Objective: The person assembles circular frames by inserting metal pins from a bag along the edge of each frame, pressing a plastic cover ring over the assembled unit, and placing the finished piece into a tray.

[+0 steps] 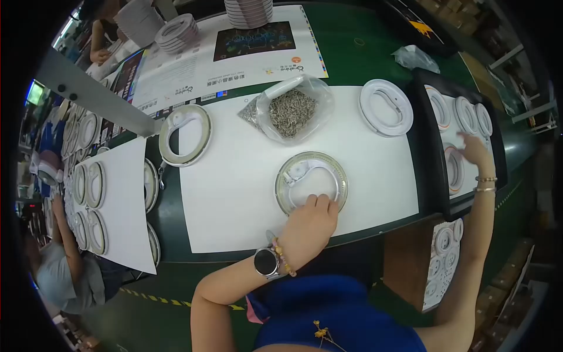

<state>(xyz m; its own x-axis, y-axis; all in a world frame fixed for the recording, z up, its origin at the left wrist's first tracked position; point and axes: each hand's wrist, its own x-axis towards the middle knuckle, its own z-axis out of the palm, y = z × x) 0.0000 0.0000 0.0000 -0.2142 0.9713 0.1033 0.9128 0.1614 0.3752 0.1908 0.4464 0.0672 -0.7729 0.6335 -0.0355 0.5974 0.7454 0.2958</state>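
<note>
My left hand (311, 227) has its fingers curled over the near rim of a round ring-shaped housing (282, 189), which lies on the white sheet in front of me. This housing has a pale rim and a white part inside at its upper left; my hand covers its near edge. Out to the right, my right hand (475, 152) reaches over a black tray (424, 146), fingers apart, close to a white ring with an orange edge (454, 170). Nothing shows in that hand.
An open plastic bag of small metal screws (293, 112) stands behind the housing. Stacked white rings (404, 114) lie to its right, another ring housing (206, 132) to its left. A metal post (99, 97) and a white board with rings (126, 199) stand left. A co-worker (67, 276) sits beyond.
</note>
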